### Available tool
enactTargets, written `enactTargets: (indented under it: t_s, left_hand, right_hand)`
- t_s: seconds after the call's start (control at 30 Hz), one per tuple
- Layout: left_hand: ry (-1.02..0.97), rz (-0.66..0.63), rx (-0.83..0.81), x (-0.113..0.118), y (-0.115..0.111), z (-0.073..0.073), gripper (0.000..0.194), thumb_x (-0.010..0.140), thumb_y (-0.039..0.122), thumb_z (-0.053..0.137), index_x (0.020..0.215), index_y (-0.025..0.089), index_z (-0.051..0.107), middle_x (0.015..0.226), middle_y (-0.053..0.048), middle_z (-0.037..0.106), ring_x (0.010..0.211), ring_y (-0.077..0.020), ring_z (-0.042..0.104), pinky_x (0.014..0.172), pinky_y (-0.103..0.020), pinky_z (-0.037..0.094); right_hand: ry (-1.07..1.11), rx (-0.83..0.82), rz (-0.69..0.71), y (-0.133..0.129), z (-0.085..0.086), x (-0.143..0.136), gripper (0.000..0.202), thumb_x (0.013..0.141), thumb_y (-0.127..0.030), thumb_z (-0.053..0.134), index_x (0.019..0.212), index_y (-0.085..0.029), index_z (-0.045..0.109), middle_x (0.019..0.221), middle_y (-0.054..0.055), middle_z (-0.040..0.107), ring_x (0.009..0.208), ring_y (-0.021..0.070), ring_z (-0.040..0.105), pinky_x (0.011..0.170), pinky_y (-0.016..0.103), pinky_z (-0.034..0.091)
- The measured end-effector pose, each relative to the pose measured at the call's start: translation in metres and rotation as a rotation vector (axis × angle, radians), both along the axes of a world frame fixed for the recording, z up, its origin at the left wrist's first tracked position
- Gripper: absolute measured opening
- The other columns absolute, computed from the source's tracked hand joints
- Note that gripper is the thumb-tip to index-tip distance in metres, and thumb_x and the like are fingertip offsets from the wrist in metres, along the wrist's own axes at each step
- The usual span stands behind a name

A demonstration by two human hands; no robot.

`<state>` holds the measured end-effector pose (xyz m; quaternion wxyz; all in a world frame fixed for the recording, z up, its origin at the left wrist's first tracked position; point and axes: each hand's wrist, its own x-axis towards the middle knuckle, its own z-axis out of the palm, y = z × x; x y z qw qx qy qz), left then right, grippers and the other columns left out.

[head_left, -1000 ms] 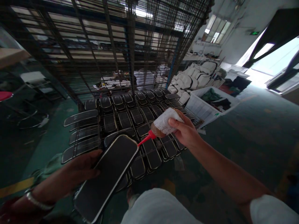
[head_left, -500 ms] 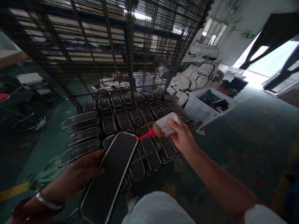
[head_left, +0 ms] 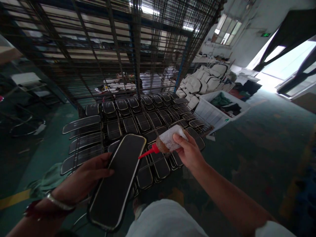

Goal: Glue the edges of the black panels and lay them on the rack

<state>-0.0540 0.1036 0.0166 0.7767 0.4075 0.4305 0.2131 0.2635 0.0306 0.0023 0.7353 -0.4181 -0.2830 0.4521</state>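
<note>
A long black panel [head_left: 119, 179] with rounded corners and a pale line round its edge is tilted in front of me. My left hand [head_left: 95, 169] grips it by its left edge, thumb on the face. In my right hand [head_left: 189, 148] is a whitish squeeze bottle [head_left: 170, 138], with brown contents near its neck. Its red nozzle [head_left: 146, 153] points down to the left, and the tip is at the pale line on the panel's right edge. I cannot tell whether it touches.
Rows of similar black panels [head_left: 130, 125] lie on a wire rack below a raised metal grid [head_left: 98, 49]. To the right stands a white bin [head_left: 214, 113] with cloth inside, before a heap of white pieces [head_left: 197, 80]. Green cloth [head_left: 46, 181] lies at left.
The bottle's nozzle tip has moved from near the panel's upper right corner down along its right edge. The panel has shifted and more of its lower end shows.
</note>
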Motion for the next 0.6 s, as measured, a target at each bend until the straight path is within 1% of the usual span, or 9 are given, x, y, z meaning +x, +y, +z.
enactTargets:
  t_s: [0.13, 0.27, 0.33, 0.43, 0.5, 0.6]
  left_hand:
    - [-0.005, 0.022, 0.009, 0.001, 0.005, -0.005, 0.048, 0.062, 0.015, 0.102, 0.104, 0.017, 0.079, 0.105, -0.015, 0.092, 0.074, -0.0323, 0.086, 0.067, -0.041, 0.074]
    - [-0.011, 0.062, 0.008, 0.004, 0.008, -0.006, 0.054, 0.063, 0.010, 0.099, 0.113, 0.013, 0.078, 0.107, -0.019, 0.091, 0.074, -0.0329, 0.086, 0.067, -0.042, 0.074]
    - [-0.011, 0.070, 0.000, 0.006, 0.009, -0.004, 0.058, 0.064, 0.008, 0.097, 0.118, 0.012, 0.077, 0.104, -0.019, 0.091, 0.074, -0.0332, 0.086, 0.067, -0.043, 0.074]
    - [-0.006, 0.086, 0.000, 0.010, 0.011, 0.000, 0.061, 0.065, 0.007, 0.095, 0.123, 0.011, 0.076, 0.098, -0.018, 0.091, 0.071, -0.0325, 0.086, 0.064, -0.040, 0.073]
    - [-0.006, 0.100, -0.003, 0.012, 0.012, 0.001, 0.061, 0.064, 0.008, 0.094, 0.123, 0.011, 0.075, 0.094, -0.016, 0.090, 0.068, -0.0319, 0.085, 0.062, -0.040, 0.073]
    - [-0.001, 0.129, -0.005, 0.013, 0.015, -0.001, 0.059, 0.064, 0.007, 0.093, 0.120, 0.012, 0.075, 0.092, -0.014, 0.090, 0.069, -0.0319, 0.086, 0.064, -0.040, 0.073]
  right_hand:
    - [0.021, -0.018, 0.013, -0.003, -0.005, -0.006, 0.047, 0.066, -0.045, 0.108, 0.097, -0.024, 0.081, 0.083, 0.000, 0.073, 0.070, 0.0175, 0.066, 0.055, 0.025, 0.057]
    - [0.026, -0.022, 0.030, -0.008, -0.008, -0.011, 0.045, 0.066, -0.041, 0.109, 0.099, -0.025, 0.083, 0.088, 0.000, 0.074, 0.079, 0.0182, 0.067, 0.066, 0.026, 0.060]
    - [0.016, -0.018, 0.039, -0.010, -0.008, -0.014, 0.044, 0.067, -0.041, 0.108, 0.100, -0.026, 0.083, 0.090, 0.000, 0.075, 0.080, 0.0186, 0.066, 0.070, 0.027, 0.059]
    - [-0.010, -0.011, 0.050, -0.012, -0.010, -0.017, 0.043, 0.069, -0.041, 0.107, 0.102, -0.027, 0.084, 0.092, 0.000, 0.074, 0.082, 0.0185, 0.065, 0.073, 0.027, 0.057]
    - [-0.031, -0.011, 0.064, -0.013, -0.012, -0.018, 0.042, 0.071, -0.041, 0.106, 0.104, -0.027, 0.085, 0.092, 0.000, 0.073, 0.084, 0.0180, 0.064, 0.076, 0.026, 0.055]
    - [-0.053, -0.018, 0.090, -0.014, -0.017, -0.020, 0.040, 0.073, -0.041, 0.106, 0.105, -0.028, 0.085, 0.092, -0.001, 0.073, 0.085, 0.0178, 0.063, 0.077, 0.026, 0.053]
